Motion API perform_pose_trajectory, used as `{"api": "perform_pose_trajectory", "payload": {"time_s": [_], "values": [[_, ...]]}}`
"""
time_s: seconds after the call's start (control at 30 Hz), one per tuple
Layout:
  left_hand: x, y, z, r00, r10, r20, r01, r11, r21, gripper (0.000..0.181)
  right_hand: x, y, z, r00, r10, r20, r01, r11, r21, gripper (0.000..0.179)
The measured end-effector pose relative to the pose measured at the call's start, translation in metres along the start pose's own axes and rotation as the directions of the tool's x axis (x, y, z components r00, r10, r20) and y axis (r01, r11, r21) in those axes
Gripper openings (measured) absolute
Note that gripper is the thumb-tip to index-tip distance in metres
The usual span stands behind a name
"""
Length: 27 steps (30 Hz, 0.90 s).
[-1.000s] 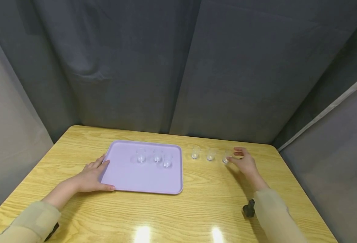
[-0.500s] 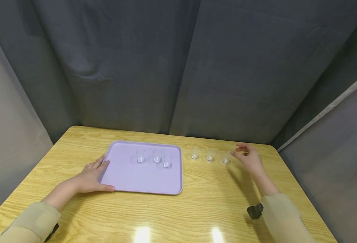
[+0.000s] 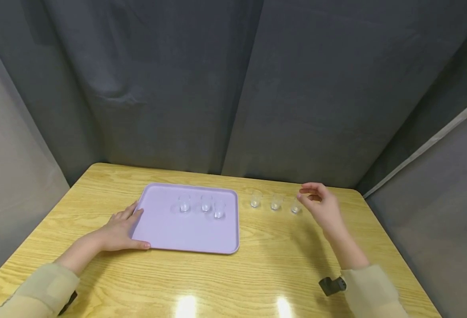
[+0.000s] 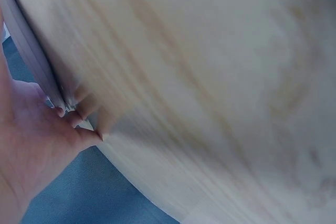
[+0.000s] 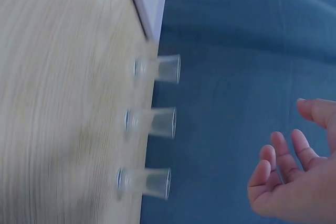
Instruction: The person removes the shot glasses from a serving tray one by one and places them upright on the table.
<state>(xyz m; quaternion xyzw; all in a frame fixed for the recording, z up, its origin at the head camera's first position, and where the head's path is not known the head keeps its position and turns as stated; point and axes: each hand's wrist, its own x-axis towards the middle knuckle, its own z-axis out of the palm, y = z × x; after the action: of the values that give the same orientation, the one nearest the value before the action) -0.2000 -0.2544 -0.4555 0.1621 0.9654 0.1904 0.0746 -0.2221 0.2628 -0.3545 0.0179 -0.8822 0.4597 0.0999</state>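
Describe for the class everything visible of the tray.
The tray is pale purple, rectangular with rounded corners and a raised rim, smooth and plastic-looking. It lies flat on the wooden table, bearing three clear upright glasses. The left grip hides its near left corner, touching the left and near edges.

wood-grain table (image 3: 217, 276): two bright glare spots (image 3: 186, 306) | dark grey curtain (image 3: 169, 88): behind it | lighter curtain (image 3: 10, 145): left side

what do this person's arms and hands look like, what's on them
The left hand and right hand are bare, with no gloves showing. Both arms wear pale khaki sleeves: the left sleeve and right sleeve end in loose cuffs. A small black block shows beside each cuff, the right block more fully than the left block. No cables are visible.
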Motion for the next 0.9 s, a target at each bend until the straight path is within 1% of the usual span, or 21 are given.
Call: {"api": "perform_pose_trajectory", "payload": {"time_s": [0.07, 0.17, 0.33, 0.43, 0.63, 0.8, 0.9], "values": [[0.0, 0.0, 0.0, 1.0, -0.001, 0.003, 0.001, 1.0, 0.001, 0.118, -0.004, -0.006, 0.005, 1.0, -0.024, 0.0, 0.024, 0.999, 0.027, 0.04], [0.0, 0.0, 0.0, 1.0, 0.001, 0.005, -0.001, 1.0, -0.003, 0.118, -0.011, -0.014, 0.014, 0.999, -0.039, 0.012, 0.038, 0.997, 0.063, 0.04], [-0.001, 0.002, -0.003, 1.0, 0.005, 0.008, -0.004, 1.0, -0.01, 0.117, -0.02, -0.026, 0.031, 0.998, -0.031, 0.048, 0.025, 0.994, 0.11, 0.04], [-0.002, 0.002, -0.004, 1.0, 0.006, 0.012, -0.006, 1.0, -0.011, 0.117, -0.023, -0.031, 0.042, 0.996, -0.028, 0.084, 0.016, 0.99, 0.14, 0.041], [-0.003, 0.0, -0.005, 1.0, 0.001, 0.017, -0.001, 1.0, -0.002, 0.117, -0.025, -0.035, 0.069, 0.987, -0.04, 0.157, 0.011, 0.984, 0.179, 0.044], [-0.004, 0.0, -0.006, 1.0, 0.01, 0.008, -0.01, 1.0, -0.008, 0.116, -0.023, -0.037, 0.096, 0.982, -0.048, 0.182, 0.01, 0.979, 0.204, 0.045], [-0.006, -0.001, -0.005, 0.999, 0.03, -0.011, -0.03, 0.999, -0.027, 0.114, -0.023, -0.037, 0.111, 0.979, -0.047, 0.197, 0.005, 0.978, 0.207, 0.046]]}}
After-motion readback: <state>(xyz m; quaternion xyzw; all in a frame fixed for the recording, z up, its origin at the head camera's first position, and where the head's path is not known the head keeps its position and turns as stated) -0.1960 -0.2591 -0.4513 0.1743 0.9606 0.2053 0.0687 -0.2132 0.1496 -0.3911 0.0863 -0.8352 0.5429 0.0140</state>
